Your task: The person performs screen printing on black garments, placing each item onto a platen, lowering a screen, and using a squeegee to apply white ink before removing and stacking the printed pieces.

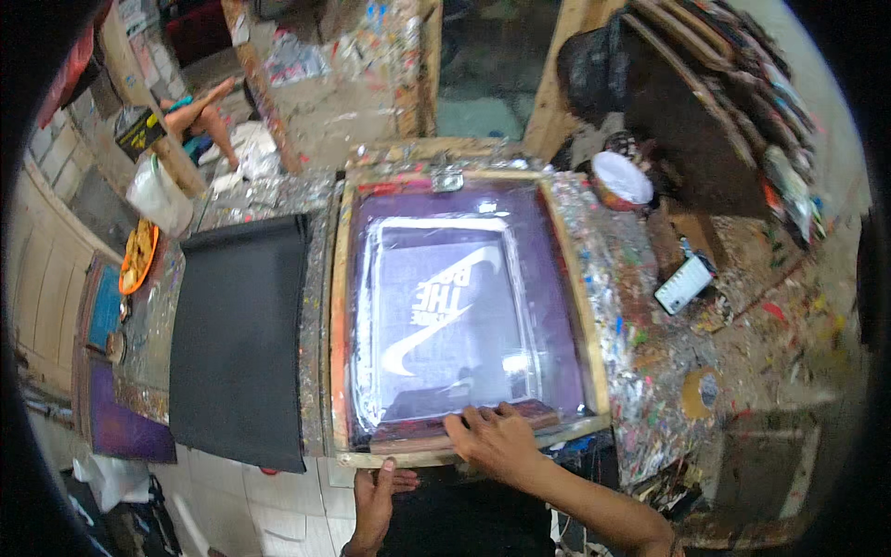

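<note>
A wooden-framed printing screen [601, 390] with purple mesh lies on the bench in front of me. Pale lettering and a curved swoosh shape show in the middle of its mesh. Along the screen's near end lies a squeegee [422, 444] with a reddish-brown wooden bar. My right hand [497, 441] is closed over this bar, its fingertips on the far side. My left hand [376, 501] is at the near frame rail, left of centre. Its thumb points up at the rail and its fingers stretch to the right, apart from the thumb, with nothing visible in them.
Left of the screen lies a black sheet [241, 343]. An orange plate of food [139, 258] sits beyond it. To the right are a white-lined bowl [622, 179], a phone [684, 284] and a tape roll [699, 394] on the paint-spattered bench. Another person's bare legs [200, 119] show at far left.
</note>
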`<state>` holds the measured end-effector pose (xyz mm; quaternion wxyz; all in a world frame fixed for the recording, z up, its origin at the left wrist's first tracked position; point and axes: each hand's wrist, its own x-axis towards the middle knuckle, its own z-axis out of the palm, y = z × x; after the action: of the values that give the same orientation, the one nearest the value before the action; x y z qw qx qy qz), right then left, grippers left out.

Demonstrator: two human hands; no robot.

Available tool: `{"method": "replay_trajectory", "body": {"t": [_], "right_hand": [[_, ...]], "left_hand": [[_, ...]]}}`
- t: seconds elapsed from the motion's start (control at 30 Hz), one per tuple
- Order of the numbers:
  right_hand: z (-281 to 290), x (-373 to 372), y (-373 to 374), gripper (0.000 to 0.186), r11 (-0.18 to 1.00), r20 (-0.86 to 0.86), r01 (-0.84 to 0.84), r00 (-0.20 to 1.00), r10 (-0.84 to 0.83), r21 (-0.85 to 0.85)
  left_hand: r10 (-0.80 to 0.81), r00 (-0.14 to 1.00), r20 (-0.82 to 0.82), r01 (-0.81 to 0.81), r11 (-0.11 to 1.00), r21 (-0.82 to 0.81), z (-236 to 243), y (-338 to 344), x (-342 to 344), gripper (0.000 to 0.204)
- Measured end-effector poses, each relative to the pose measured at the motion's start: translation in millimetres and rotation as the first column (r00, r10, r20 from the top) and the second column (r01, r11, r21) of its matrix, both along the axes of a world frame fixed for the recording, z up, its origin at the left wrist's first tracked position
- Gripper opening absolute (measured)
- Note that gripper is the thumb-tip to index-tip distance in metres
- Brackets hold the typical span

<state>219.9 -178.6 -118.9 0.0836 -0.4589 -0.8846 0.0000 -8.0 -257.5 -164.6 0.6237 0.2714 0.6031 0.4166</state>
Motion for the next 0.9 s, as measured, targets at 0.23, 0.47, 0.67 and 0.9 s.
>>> {"method": "replay_trajectory", "body": {"t": [0.23, 0.47, 0.67, 0.9], "right_hand": [[72, -10, -26, 0.054, 0.946, -0.249, 0.263, 0.945, -0.213, 0.19], [203, -11, 51, 0.061, 0.766, -0.235, 0.253, 0.962, -0.137, 0.59], [341, -13, 159, 0.08, 0.789, -0.296, 0.392, 0.914, -0.276, 0.472], [409, -60, 152, 0.083, 0.614, -0.176, 0.789, 0.61, -0.773, 0.037]], "left_hand": [[-0.096, 0.995, 0.021, 0.087, 0.962, 0.26, 13, -17, -20, 0.045], [-0.114, 0.993, -0.031, 0.086, 0.514, 0.854, 138, 72, -16, 0.068], [0.437, 0.563, -0.701, 0.537, 0.451, 0.713, 114, 324, -4, 0.027], [0.431, 0.077, -0.899, 0.835, 0.465, 0.295, -4, 464, -20, 0.026]]}}
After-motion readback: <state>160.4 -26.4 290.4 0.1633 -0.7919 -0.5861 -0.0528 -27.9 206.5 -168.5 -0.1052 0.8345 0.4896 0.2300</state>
